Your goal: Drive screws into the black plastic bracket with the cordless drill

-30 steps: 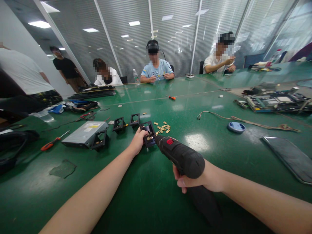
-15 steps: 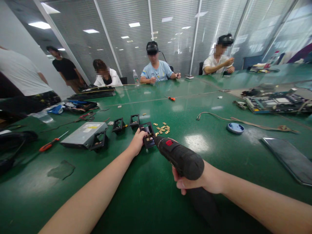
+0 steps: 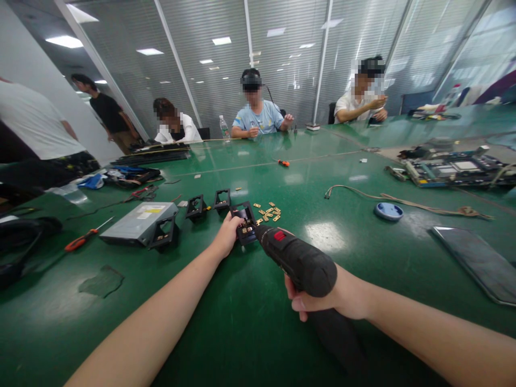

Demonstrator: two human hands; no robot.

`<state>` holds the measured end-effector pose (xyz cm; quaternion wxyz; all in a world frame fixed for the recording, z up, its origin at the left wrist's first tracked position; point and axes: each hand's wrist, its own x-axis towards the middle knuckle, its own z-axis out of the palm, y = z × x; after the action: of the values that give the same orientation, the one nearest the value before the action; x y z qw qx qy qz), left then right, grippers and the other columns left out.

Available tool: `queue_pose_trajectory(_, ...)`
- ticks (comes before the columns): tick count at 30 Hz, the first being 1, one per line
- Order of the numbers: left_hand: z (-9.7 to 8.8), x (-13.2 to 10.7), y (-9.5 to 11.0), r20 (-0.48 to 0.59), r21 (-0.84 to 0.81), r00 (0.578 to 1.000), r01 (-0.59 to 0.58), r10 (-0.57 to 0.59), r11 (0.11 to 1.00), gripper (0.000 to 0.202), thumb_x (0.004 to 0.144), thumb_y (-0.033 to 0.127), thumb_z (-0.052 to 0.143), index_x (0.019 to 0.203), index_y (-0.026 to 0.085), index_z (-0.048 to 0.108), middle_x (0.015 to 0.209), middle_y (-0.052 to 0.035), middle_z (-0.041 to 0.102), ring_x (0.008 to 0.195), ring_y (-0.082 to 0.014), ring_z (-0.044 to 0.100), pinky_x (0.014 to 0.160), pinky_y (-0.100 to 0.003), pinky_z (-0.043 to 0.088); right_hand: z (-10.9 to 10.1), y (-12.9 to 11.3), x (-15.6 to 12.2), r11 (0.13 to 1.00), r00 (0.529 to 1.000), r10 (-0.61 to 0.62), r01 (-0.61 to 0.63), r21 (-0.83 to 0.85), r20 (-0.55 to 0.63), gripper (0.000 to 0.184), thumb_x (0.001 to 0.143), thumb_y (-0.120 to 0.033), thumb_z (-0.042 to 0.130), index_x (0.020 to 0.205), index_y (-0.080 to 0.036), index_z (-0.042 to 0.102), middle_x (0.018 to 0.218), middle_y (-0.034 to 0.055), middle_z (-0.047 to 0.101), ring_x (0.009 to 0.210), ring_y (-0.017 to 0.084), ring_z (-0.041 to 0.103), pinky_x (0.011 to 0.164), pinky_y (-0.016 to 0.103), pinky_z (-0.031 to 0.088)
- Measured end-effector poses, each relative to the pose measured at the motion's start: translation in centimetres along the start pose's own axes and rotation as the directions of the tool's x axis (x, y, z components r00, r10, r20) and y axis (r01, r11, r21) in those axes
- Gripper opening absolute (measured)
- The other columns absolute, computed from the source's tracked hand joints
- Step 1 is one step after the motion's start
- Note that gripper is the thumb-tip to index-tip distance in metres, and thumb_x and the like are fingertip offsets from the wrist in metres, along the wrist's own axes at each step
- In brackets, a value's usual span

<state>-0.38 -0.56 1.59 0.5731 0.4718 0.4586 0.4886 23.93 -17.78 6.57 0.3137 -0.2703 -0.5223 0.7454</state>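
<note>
My left hand (image 3: 229,234) grips the left side of a black plastic housing (image 3: 249,236) on the green table, its thumb over the inside. Small brass-coloured pieces show in that housing. My right hand (image 3: 308,301) is wrapped round the handle of a black cordless drill (image 3: 298,258) with a red switch on top. The drill's nose points at the housing's right side; its tip is hard to make out, so I cannot tell if it touches. Several loose brass plates (image 3: 269,212) lie just behind the housing. More black housings (image 3: 196,208) stand to the left.
A grey disc drive (image 3: 139,223) and an orange screwdriver (image 3: 81,240) lie left. To the right are a blue round lid (image 3: 388,212), a phone-like slab (image 3: 475,263), a cable (image 3: 403,200) and a circuit board assembly (image 3: 459,167). Several people are across the table (image 3: 306,177).
My hands, the drill and the housing stay almost still. Across the table, the middle person's hand has lifted and opened, and a standing person at the left has shifted slightly.
</note>
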Motion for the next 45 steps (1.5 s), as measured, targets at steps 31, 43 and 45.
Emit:
queue_pose_trajectory(31,-0.01,-0.06,0.06,0.004,0.001,1.000,0.016,-0.016,1.000,0.043,0.068,0.033,0.069,0.109,0.024,0.059,0.087,0.0008,0.067,0.079,-0.0206,0.068,0.072,-0.033,0.057,0.06,-0.02,-0.05,1.000,1.000,0.013,-0.013,0.004,-0.007,0.075,0.071,-0.021,0.099,0.137,-0.020,0.062,0.085,-0.0028,0.068,0.065,0.016,0.073,0.062,0.031,0.064)
queue_pose_trajectory(43,0.05,-0.06,0.07,-0.015,0.022,1.000,0.013,-0.013,1.000,0.041,0.067,0.033,0.068,0.105,0.024,0.058,0.085,0.0013,0.066,0.079,-0.0204,0.066,0.070,-0.032,0.055,0.19,-0.04,0.04,1.000,1.000,0.002,-0.002,0.002,0.008,0.063,0.073,-0.020,0.096,0.128,-0.019,0.065,0.083,-0.0034,0.067,0.063,0.015,0.070,0.061,0.030,0.063)
queue_pose_trajectory(45,0.12,-0.15,0.17,-0.011,0.020,1.000,0.015,-0.015,1.000,0.041,0.067,0.033,0.068,0.105,0.024,0.058,0.086,0.0013,0.066,0.079,-0.0204,0.067,0.071,-0.032,0.055,0.16,0.00,0.04,1.000,1.000,-0.002,0.002,0.001,0.009,0.062,0.073,-0.020,0.096,0.128,-0.019,0.065,0.083,-0.0032,0.067,0.062,0.014,0.070,0.061,0.030,0.063)
